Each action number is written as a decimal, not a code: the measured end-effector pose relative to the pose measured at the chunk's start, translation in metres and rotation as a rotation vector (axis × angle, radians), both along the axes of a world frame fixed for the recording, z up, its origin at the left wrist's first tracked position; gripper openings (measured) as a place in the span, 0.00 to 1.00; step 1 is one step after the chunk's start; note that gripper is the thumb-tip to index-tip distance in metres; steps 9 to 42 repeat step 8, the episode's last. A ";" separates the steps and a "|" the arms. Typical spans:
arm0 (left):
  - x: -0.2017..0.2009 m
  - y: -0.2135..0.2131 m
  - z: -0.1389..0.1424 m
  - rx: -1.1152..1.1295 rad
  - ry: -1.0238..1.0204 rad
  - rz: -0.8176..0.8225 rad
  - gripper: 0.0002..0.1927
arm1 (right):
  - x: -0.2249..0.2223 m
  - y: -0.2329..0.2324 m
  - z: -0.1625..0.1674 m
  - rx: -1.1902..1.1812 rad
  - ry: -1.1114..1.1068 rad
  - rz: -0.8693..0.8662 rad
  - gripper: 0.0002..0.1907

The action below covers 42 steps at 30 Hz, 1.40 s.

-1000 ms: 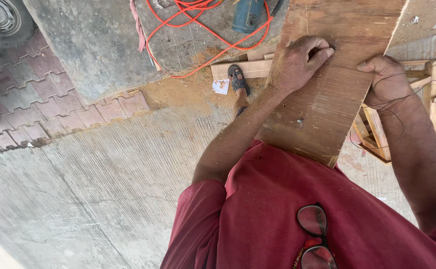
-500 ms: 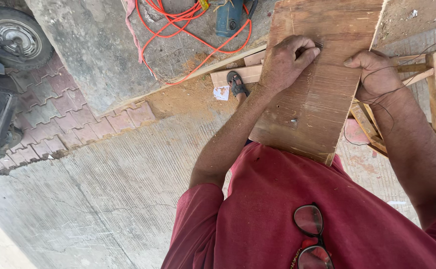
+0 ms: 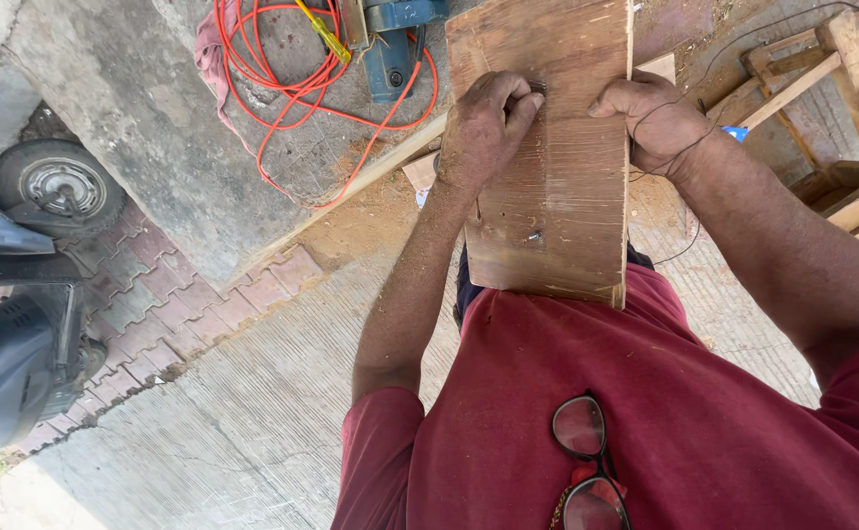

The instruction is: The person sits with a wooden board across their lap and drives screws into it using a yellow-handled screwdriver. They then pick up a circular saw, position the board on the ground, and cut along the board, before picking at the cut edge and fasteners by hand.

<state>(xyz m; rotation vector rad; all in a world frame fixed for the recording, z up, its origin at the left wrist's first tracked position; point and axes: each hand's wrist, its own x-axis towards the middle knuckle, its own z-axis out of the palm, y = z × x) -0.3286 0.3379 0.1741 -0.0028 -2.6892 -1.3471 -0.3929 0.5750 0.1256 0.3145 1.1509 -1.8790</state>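
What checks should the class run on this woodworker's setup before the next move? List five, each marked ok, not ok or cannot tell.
1. Left hand on the wooden board: ok, fingers curled on its face.
2. Right hand gripping the board's right edge: ok.
3. Board braced against the body: ok, its lower end meets the red shirt.
4. Small dark fastener in the board flush: cannot tell.
5. Orange cable and blue power tool apart from both hands: ok, lying on the concrete behind.
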 end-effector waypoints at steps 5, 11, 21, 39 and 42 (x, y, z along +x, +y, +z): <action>0.005 0.001 -0.002 0.030 -0.051 0.052 0.08 | 0.005 -0.008 0.000 -0.029 -0.016 -0.001 0.21; 0.009 -0.003 -0.006 -0.008 0.087 -0.005 0.08 | 0.006 -0.008 0.000 -0.056 -0.009 0.005 0.22; 0.009 -0.003 -0.006 -0.008 0.087 -0.005 0.08 | 0.006 -0.008 0.000 -0.056 -0.009 0.005 0.22; 0.009 -0.003 -0.006 -0.008 0.087 -0.005 0.08 | 0.006 -0.008 0.000 -0.056 -0.009 0.005 0.22; 0.009 -0.003 -0.006 -0.008 0.087 -0.005 0.08 | 0.006 -0.008 0.000 -0.056 -0.009 0.005 0.22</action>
